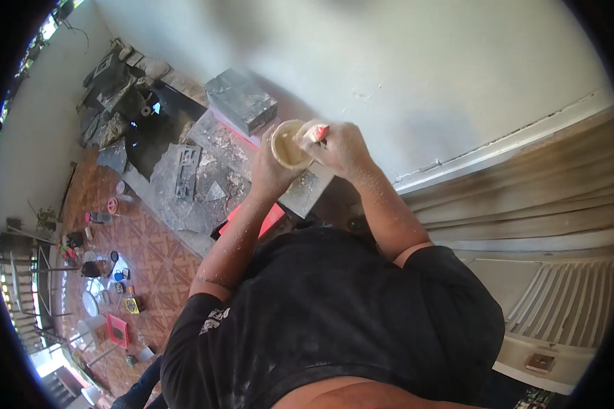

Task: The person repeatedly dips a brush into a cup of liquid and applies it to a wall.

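My left hand (269, 172) is wrapped round the side of a cream-coloured round tub (277, 151). The inside of the tub is coated with something pale, but I cannot make out how full it is. Over its right rim, my right hand (346, 151) is closed on a tool with a red and white handle (320, 133). The tool's working end is hidden by the fingers and the tub, so its kind does not show. Pale specks dot both hands and forearms.
A grey box-shaped block (241, 99) stands behind the tub, against the pale wall (416, 61). Rocks and slabs edge a dark basin (160, 129) at the left. Jars and other small things are scattered on the tiled floor (164, 262). A brown curtain (518, 198) hangs at the right.
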Tool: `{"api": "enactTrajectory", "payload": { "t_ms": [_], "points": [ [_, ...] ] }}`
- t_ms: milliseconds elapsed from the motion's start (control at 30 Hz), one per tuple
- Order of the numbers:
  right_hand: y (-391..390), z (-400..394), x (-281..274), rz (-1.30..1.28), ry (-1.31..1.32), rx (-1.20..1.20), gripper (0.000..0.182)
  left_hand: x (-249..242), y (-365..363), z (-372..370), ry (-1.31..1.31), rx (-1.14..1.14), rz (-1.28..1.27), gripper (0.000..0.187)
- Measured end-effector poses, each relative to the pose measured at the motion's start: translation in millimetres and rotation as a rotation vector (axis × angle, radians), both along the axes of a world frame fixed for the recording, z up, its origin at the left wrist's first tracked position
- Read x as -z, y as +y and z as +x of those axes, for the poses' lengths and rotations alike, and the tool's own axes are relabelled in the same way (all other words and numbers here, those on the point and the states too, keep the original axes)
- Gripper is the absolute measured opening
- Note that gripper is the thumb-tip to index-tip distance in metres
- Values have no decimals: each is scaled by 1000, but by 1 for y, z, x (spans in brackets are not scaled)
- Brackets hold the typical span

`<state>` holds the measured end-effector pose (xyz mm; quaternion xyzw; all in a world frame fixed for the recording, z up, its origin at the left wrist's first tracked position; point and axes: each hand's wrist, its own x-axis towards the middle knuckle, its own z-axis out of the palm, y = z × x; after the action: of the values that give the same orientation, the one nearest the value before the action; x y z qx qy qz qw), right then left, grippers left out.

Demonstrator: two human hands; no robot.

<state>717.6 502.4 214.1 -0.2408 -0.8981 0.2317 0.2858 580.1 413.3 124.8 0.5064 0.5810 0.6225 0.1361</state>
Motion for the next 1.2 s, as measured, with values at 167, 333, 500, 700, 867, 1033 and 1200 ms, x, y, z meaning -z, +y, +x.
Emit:
{"api": "enactTrajectory", "payload": {
  "t_ms": [167, 333, 500, 700, 867, 1033, 1200],
  "points": [
    [4, 3, -18, -132, 110, 30, 21, -38, 3, 2, 16, -39, -122, 65],
    [13, 5, -17, -204, 124, 70, 22, -20, 12, -7, 116, -54, -78, 65],
    [4, 1, -18, 65, 53, -71, 21, -6, 11, -15, 22, -45, -138, 71],
    [12, 6, -25, 157, -41, -60, 15, 2, 10, -18, 31, 24, -193, 78],
    [5, 12, -28, 68, -138, -272, 15, 18, 10, -17, -14, -15, -208, 82],
    [10, 10, -22, -184, -62, -228, 14, -4, 14, -19, 130, 121, -74, 45],
    [7, 3, -7, -180, -49, -247, 13, -4, 12, -18, 135, 92, -69, 43]
  ]
}}
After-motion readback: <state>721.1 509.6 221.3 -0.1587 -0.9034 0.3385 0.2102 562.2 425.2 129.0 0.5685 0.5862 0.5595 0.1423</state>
